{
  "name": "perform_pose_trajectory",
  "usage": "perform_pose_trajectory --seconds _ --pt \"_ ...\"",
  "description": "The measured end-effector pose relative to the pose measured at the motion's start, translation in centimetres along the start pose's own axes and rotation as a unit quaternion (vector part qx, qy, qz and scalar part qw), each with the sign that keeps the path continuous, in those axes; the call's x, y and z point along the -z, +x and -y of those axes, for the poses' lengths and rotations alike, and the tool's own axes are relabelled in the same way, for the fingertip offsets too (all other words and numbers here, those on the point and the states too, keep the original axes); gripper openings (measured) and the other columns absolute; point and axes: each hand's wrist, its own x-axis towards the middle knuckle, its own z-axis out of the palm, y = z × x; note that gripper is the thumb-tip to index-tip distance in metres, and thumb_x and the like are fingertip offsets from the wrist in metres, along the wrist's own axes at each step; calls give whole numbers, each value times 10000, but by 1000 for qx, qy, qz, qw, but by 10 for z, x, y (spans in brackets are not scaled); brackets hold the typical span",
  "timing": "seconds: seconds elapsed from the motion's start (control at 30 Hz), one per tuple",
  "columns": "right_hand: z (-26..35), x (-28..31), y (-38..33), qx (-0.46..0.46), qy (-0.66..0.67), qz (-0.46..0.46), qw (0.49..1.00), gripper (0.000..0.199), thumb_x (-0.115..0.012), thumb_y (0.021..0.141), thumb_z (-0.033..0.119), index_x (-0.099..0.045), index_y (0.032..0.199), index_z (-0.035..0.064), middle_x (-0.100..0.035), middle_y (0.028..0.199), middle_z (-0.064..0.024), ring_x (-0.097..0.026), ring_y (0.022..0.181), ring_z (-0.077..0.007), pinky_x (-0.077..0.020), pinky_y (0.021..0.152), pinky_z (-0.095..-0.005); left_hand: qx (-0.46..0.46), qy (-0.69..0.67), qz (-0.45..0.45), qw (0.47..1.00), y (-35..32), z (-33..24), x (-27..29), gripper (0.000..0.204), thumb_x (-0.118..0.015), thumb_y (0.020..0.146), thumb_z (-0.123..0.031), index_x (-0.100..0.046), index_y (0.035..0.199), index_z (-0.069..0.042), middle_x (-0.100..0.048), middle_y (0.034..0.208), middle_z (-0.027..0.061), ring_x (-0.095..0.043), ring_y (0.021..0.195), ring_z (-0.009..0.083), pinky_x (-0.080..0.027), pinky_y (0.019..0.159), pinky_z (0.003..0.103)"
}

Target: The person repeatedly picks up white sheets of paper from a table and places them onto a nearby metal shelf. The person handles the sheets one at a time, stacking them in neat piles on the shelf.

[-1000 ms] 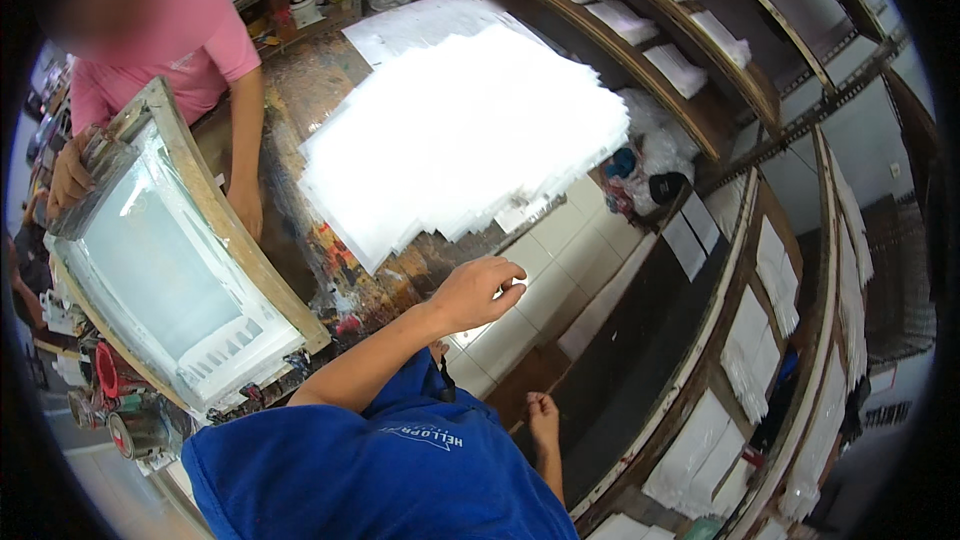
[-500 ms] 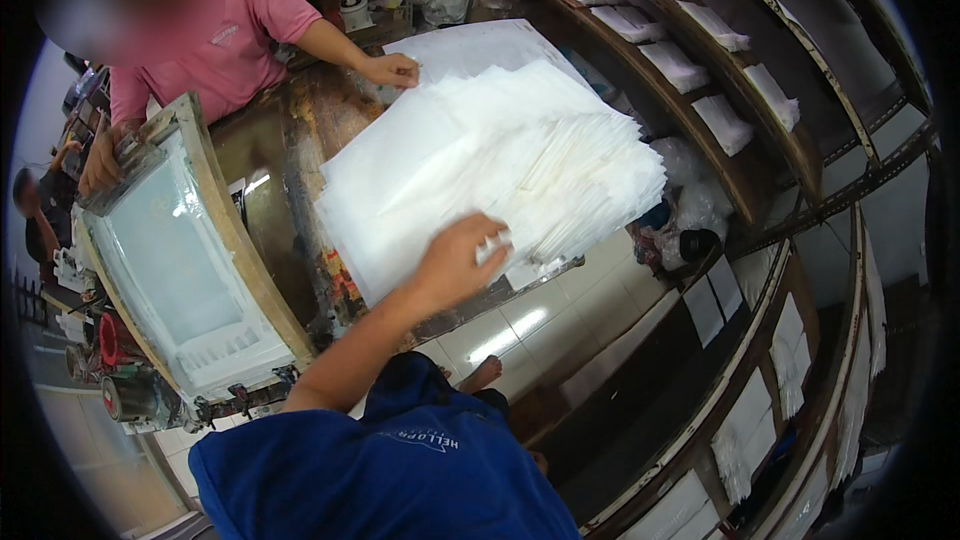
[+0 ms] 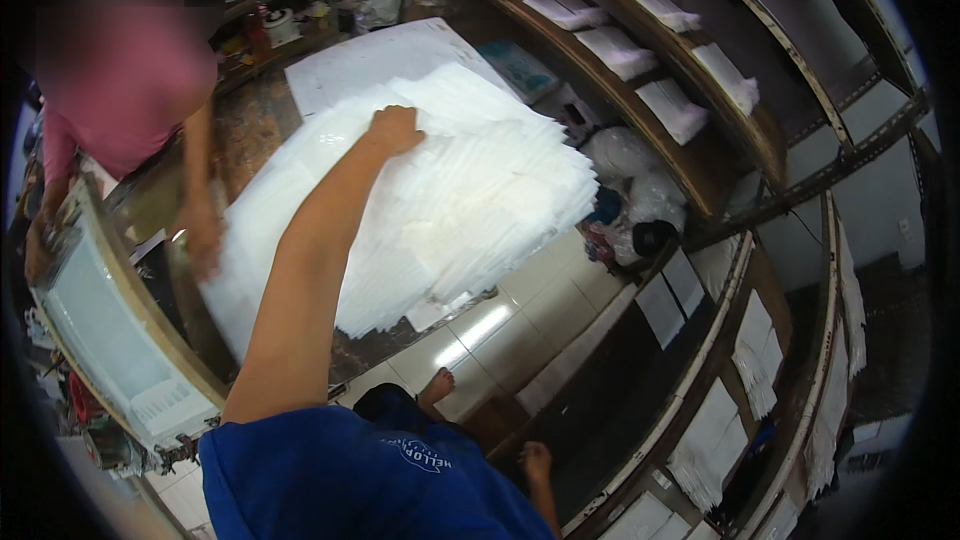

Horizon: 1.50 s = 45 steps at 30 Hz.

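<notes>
Head view, looking down: a broad heap of thin white sheets (image 3: 490,190) lies fanned out, many edges overlapping, on a paint-stained worktable (image 3: 245,145) in front of the wearer, who has a blue shirt (image 3: 390,480). The left arm stretches across the heap, and the left hand (image 3: 397,130) rests on its far part with the fingers curled under; whether they pinch a sheet or only press on the pile cannot be told from this angle. The right hand (image 3: 537,461) hangs low on the right, well apart from the sheets, its fingers loosely bent; nothing shows in it, though it is too small to be sure. At left, a co-worker in a pink shirt (image 3: 115,90) has one blurred hand (image 3: 202,238) just beside the heap's left edge, and the other near the upper end of a wood-framed screen (image 3: 110,325) with a pale blue mesh. Shelves holding white packets (image 3: 617,52) curve away behind. The step in hand seems to be handling or steadying the loose sheets from above; as a judgement, the next move calls for a light, level touch, since the overlapping edges look apt to slide over each other.
</notes>
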Motion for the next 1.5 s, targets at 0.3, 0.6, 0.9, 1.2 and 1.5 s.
perform_pose_trajectory --seconds 0.3,0.6,0.9,1.2,1.5 --pt "-22 17 -49 -84 -63 13 994 215 -541 944 240 -610 902 40 -597 735 -49 -550 610 -135 -462 552 -298 -24 70 -75 994 31 2 -26 181 -531 839 -107 -669 947 -61 -679 968 132 -653 940 288 -497 802 413" --pt "199 -70 -27 52 127 164 977 321 -539 968 348 -566 1108 60 -576 801 -28 -540 661 -119 -427 555 -254 -284 -69 -256 921 -140 -48 48 137 -603 751 -76 -645 881 -73 -600 801 80 -551 845 250 -415 743 381" --pt "359 -155 -62 76 284 332 896 209 -555 958 241 -571 1022 43 -566 753 0 -496 593 -76 -359 500 -206 -428 -109 -152 884 -310 -75 15 192 -645 722 -111 -632 912 -83 -547 809 11 -525 797 203 -389 701 342" --pt "339 -130 -126 118 426 284 851 115 -550 953 138 -558 1031 54 -548 752 15 -443 568 -48 -319 453 -183 -283 -578 359 676 -398 -97 -44 209 -577 864 -204 -635 976 -38 -634 914 79 -589 843 230 -461 719 352" --pt "224 -85 -196 149 321 168 920 231 -589 929 148 -567 1136 47 -546 768 30 -455 589 -50 -361 515 -188 -1 -906 404 123 -349 -93 -122 514 -365 995 -360 -358 1404 -48 -453 1380 147 -478 1228 259 -430 1008 430"
